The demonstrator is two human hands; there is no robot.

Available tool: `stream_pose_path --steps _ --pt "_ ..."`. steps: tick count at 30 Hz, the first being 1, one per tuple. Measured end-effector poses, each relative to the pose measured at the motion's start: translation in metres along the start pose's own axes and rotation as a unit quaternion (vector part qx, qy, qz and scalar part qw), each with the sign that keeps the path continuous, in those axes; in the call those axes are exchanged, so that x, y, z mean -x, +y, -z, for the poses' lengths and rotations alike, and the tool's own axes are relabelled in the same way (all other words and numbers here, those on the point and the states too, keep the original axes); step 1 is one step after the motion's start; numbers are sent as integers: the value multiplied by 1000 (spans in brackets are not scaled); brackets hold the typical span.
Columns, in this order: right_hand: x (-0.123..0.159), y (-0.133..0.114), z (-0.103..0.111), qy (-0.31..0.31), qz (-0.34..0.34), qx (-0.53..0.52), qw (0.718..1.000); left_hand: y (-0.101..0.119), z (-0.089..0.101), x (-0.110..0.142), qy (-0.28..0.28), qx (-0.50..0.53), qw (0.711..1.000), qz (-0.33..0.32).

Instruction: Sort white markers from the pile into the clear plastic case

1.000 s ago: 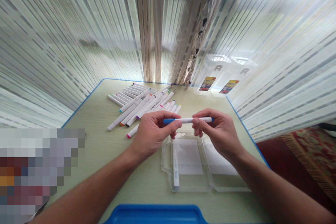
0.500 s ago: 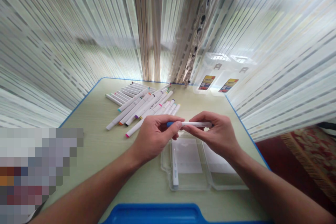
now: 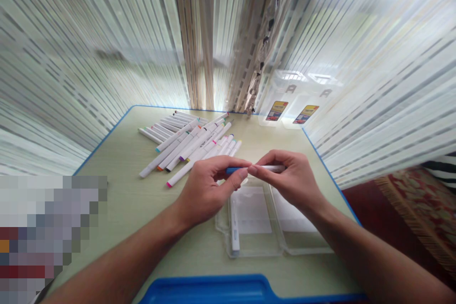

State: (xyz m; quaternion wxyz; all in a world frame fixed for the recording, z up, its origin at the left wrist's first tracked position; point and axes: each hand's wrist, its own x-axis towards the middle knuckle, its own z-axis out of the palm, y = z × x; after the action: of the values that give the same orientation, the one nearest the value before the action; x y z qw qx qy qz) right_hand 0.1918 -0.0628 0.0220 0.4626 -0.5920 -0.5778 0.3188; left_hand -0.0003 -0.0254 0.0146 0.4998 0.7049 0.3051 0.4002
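The held marker [image 3: 273, 168] looks like smooth plastic. The open case [image 3: 256, 244] is clear, shiny plastic. The table top [image 3: 117, 166] looks like smooth, pale wood

The bare left forearm [image 3: 131, 259] slants up from the lower left of the frame, the right forearm [image 3: 366, 244] from the lower right. The left hand [image 3: 208, 185] and right hand [image 3: 290, 173] meet near the centre, fingertips close together; whether they touch is unclear. Both pinch, the left index finger [image 3: 231, 159] stretched above its thumb [image 3: 233, 181], the right index finger [image 3: 272, 156] bent, its thumb [image 3: 263, 174] pointing left.
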Motion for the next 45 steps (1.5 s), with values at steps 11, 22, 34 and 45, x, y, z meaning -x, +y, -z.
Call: stream_pose_path --steps 11,22,34,45 --pt "6 -2 1 13 61 77 995 1 3 -1 -7 -3 1000 25" --pt "2 -3 0 -26 12 7 1000 0 2 1 5 -2 1000 2" --pt "0 -5 0 -67 -1 -52 996 -2 4 -4 56 71 994 53" --pt "0 -1 3 -88 -29 -120 988 -8 5 -4 86 153 981 80"
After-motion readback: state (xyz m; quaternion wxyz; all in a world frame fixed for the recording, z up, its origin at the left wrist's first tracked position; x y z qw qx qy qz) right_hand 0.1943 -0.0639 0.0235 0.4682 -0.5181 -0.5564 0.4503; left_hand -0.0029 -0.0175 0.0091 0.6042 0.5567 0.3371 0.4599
